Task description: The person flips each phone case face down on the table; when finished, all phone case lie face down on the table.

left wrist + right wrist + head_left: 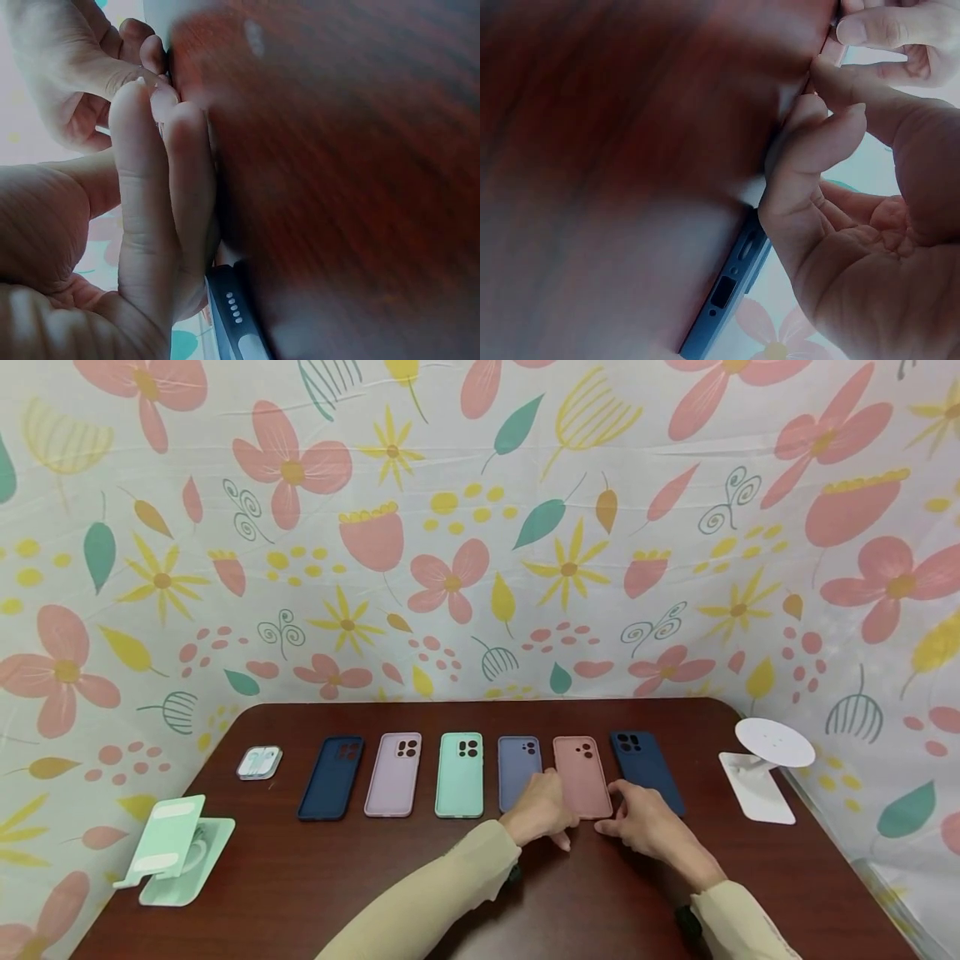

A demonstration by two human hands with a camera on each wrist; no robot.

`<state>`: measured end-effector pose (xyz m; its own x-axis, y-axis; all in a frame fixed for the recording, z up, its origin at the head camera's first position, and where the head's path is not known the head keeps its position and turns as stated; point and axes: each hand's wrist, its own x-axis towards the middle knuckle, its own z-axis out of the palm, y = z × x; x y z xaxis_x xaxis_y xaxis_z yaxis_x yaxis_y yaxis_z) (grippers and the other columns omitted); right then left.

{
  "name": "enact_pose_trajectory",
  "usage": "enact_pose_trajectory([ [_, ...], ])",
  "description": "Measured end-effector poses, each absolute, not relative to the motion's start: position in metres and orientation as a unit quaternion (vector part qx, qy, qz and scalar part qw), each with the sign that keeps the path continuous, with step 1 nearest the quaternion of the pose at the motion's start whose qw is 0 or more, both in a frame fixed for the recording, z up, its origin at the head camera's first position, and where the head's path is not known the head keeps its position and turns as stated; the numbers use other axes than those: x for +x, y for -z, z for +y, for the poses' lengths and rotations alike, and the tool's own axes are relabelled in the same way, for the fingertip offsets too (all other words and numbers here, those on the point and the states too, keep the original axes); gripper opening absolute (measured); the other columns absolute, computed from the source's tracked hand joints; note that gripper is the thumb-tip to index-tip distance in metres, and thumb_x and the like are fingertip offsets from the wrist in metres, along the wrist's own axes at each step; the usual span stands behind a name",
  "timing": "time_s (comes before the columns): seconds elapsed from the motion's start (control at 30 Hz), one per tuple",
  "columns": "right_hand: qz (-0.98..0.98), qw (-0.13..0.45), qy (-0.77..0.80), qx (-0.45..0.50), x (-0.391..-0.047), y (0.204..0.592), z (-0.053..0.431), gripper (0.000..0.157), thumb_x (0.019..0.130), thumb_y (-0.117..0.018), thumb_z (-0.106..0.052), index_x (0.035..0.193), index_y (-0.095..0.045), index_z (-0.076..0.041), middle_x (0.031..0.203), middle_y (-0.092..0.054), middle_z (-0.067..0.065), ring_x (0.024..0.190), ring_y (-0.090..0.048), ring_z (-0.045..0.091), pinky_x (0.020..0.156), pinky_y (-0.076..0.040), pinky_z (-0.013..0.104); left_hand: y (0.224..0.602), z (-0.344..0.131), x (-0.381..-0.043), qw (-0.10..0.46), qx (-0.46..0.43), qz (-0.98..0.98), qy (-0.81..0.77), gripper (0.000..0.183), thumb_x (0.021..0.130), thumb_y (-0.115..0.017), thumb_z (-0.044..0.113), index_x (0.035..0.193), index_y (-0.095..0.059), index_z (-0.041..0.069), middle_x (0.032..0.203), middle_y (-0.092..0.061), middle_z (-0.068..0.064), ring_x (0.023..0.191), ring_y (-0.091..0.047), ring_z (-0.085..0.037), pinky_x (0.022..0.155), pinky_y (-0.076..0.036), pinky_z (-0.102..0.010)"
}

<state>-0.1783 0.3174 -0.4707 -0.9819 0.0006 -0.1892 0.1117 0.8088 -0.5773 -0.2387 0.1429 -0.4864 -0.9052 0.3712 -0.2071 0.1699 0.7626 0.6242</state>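
One pink phone case (582,781), lengthwise fore-and-aft, camera end farthest, in left hand (540,810) and right hand (648,823).

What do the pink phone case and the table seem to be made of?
The pink phone case looks like matte silicone or soft plastic, judging by its even, dull colour. The table looks like varnished wood or laminate: reddish-brown grain, soft shine.

Beige-sleeved left arm (427,889): in from bottom edge, slanting up and rightward.
Bare left hand (538,810): back uppermost in head view; two fingers (142,202) nearly straight, side by side in left wrist view.
Beige-sleeved right arm (738,918): slanting up and leftward.
Bare right hand (648,818): fingers (799,165) loosely bent.
Hand spacing: fingertips close, slight gap in head view.
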Motion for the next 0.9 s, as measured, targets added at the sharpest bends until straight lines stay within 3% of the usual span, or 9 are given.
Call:
enact_pose_trajectory([
  [0.17,0.943,0.09,0.319,0.03,-0.177,0.47,0.316,0.048,0.096,-0.082,-0.011,0.134,-0.059,0.007,0.08,-0.063,0.007,0.061,-0.062,0.016,0.056,-0.05,0.031,0.495,0.145,-0.244,0.164,0.145,0.929,-0.299,0.054,0.085,-0.093,0.017,0.13,-0.066,0.0,0.122,-0.072,-0.015,0.048,-0.068,-0.011,0.077,-0.062,-0.022],
  [0.27,0.939,0.092,0.328,0.038,-0.176,0.469,0.316,0.046,0.097,-0.08,-0.009,0.134,-0.058,0.007,0.079,-0.063,0.008,0.06,-0.063,0.016,0.055,-0.053,0.031,0.506,0.149,-0.249,0.159,0.148,0.933,-0.287,0.054,0.086,-0.093,0.019,0.13,-0.067,0.002,0.131,-0.071,-0.014,0.052,-0.07,-0.011,0.083,-0.063,-0.022],
  [0.43,0.935,0.08,0.343,0.048,-0.174,0.469,0.315,0.045,0.096,-0.079,-0.006,0.133,-0.058,0.008,0.079,-0.065,0.008,0.057,-0.067,0.016,0.055,-0.059,0.033,0.518,0.151,-0.256,0.156,0.148,0.934,-0.285,0.05,0.086,-0.093,0.021,0.126,-0.068,0.004,0.129,-0.071,-0.01,0.055,-0.065,-0.01,0.069,-0.057,-0.018],
  [0.53,0.936,0.068,0.344,0.044,-0.172,0.469,0.315,0.045,0.096,-0.079,-0.006,0.133,-0.058,0.009,0.078,-0.066,0.007,0.057,-0.068,0.015,0.055,-0.06,0.032,0.504,0.147,-0.247,0.165,0.145,0.924,-0.312,0.044,0.087,-0.09,0.016,0.122,-0.068,0.001,0.128,-0.07,-0.013,0.047,-0.067,-0.01,0.06,-0.055,-0.018],
  [0.67,0.937,0.05,0.343,0.032,-0.17,0.467,0.315,0.045,0.095,-0.079,-0.005,0.133,-0.059,0.01,0.077,-0.066,0.006,0.056,-0.067,0.014,0.053,-0.059,0.031,0.475,0.137,-0.229,0.174,0.146,0.911,-0.345,0.019,0.089,-0.088,0.01,0.092,-0.07,0.004,0.09,-0.077,-0.009,0.043,-0.069,-0.014,0.054,-0.054,-0.019],
  [0.77,0.941,0.029,0.337,0.022,-0.168,0.465,0.316,0.044,0.094,-0.08,-0.005,0.131,-0.061,0.009,0.075,-0.067,0.004,0.056,-0.067,0.013,0.053,-0.058,0.029,0.468,0.134,-0.224,0.181,0.15,0.895,-0.378,0.031,0.093,-0.085,0.017,0.072,-0.064,0.01,0.058,-0.067,-0.006,0.043,-0.071,-0.017,0.051,-0.053,-0.021],
  [0.9,0.945,-0.001,0.326,0.018,-0.167,0.461,0.315,0.045,0.093,-0.082,-0.006,0.131,-0.062,0.008,0.074,-0.067,0.002,0.055,-0.066,0.011,0.053,-0.056,0.028,0.469,0.133,-0.222,0.184,0.155,0.867,-0.436,0.042,0.099,-0.08,0.037,0.071,-0.062,0.012,0.058,-0.066,-0.008,0.043,-0.071,-0.019,0.057,-0.056,-0.022],
])
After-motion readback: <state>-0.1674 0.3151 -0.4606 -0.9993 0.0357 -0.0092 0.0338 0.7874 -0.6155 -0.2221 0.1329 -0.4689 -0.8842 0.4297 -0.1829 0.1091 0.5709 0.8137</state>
